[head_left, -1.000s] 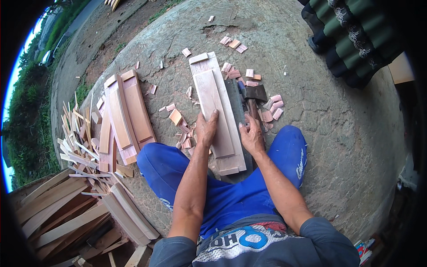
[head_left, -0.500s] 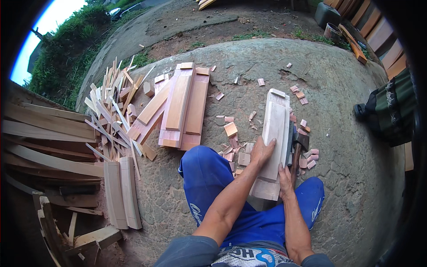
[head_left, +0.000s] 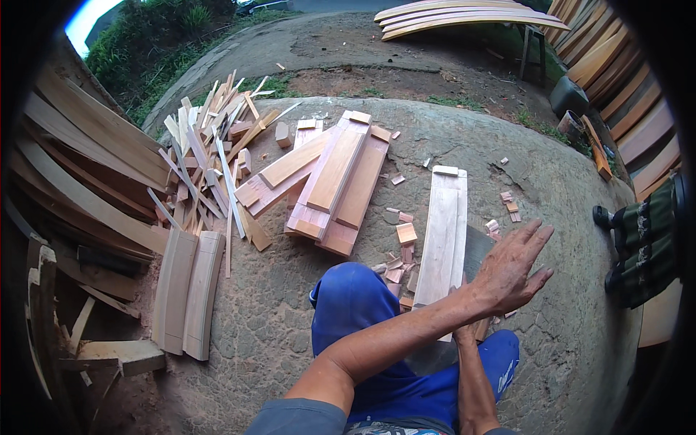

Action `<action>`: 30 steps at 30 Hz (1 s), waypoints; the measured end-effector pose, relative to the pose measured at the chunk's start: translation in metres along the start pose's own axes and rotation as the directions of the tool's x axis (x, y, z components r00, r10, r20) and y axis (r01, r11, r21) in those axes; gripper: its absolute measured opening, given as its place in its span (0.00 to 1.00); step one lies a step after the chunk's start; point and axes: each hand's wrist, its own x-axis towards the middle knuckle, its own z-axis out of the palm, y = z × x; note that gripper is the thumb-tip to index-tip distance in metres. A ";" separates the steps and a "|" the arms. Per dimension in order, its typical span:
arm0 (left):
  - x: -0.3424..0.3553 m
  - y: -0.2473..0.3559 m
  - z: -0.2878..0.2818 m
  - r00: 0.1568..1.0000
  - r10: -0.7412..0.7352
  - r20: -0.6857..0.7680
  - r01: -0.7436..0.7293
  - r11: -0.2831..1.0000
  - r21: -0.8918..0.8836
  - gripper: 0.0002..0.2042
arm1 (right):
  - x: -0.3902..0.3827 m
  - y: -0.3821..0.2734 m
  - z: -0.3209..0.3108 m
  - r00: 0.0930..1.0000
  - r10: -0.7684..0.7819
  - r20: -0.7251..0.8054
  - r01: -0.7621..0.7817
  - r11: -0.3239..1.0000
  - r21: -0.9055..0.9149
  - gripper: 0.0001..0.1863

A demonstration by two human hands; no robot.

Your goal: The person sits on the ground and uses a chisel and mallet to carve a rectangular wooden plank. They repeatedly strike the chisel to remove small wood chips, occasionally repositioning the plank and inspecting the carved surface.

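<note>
The left hand [head_left: 511, 270] hovers with fingers spread, gripping nothing, just right of the long pale wooden plank [head_left: 441, 239]. The right hand [head_left: 464, 335] lies mostly hidden beneath it; its grip cannot be told. Small reddish wood offcuts [head_left: 403, 246] lie left of the plank.

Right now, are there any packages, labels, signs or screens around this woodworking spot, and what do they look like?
None that show: no packages, signs or screens.
Only printed lettering: pale marks on the blue trousers, low right, beside the pale plank.
The dark green striped thing at the right edge: too unclear to tell.
</note>
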 end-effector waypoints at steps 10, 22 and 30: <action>-0.039 0.015 -0.048 0.975 0.110 -0.195 -0.077 0.982 0.171 0.35 | 0.110 -0.080 0.192 0.868 0.126 0.480 -0.205 0.972 0.115 0.44; -0.028 0.050 -0.048 0.988 0.089 -0.123 -0.135 0.886 -0.443 0.16 | -0.063 0.037 0.101 0.643 0.383 0.663 -0.052 0.886 -0.461 0.40; -0.019 0.183 -0.052 0.881 0.459 -0.113 -0.005 -0.230 -0.973 0.13 | -0.089 0.063 0.067 0.703 0.449 0.551 -0.158 0.854 -0.495 0.38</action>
